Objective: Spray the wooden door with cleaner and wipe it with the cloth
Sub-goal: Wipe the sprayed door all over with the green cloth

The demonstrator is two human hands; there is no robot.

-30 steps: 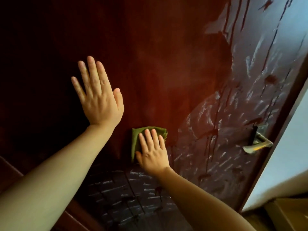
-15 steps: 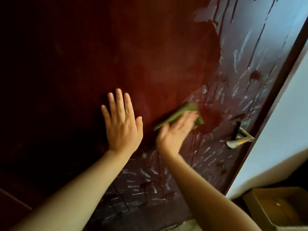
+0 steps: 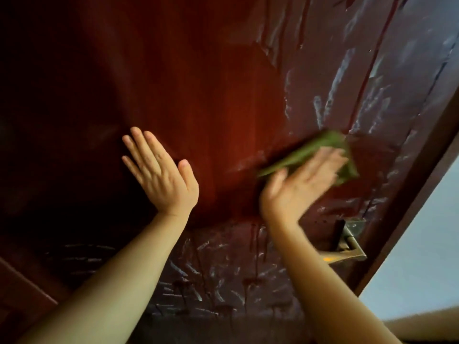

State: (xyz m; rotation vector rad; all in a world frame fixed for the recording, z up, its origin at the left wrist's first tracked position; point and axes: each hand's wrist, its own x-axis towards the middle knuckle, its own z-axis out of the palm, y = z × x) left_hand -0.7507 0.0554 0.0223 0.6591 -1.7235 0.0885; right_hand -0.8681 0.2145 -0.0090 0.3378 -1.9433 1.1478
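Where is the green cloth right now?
In the head view the green cloth sits right of centre, pressed against the wooden door under the right hand, above and slightly left of the metal door handle.

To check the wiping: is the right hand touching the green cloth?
Touching. In the head view the right hand lies flat on the green cloth, fingers overlapping it with no gap, pressing it to the wooden door.

Two hands: left hand (image 3: 162, 178), right hand (image 3: 295, 187). One cloth (image 3: 311, 150), one door (image 3: 223, 83), one handle (image 3: 349, 254).
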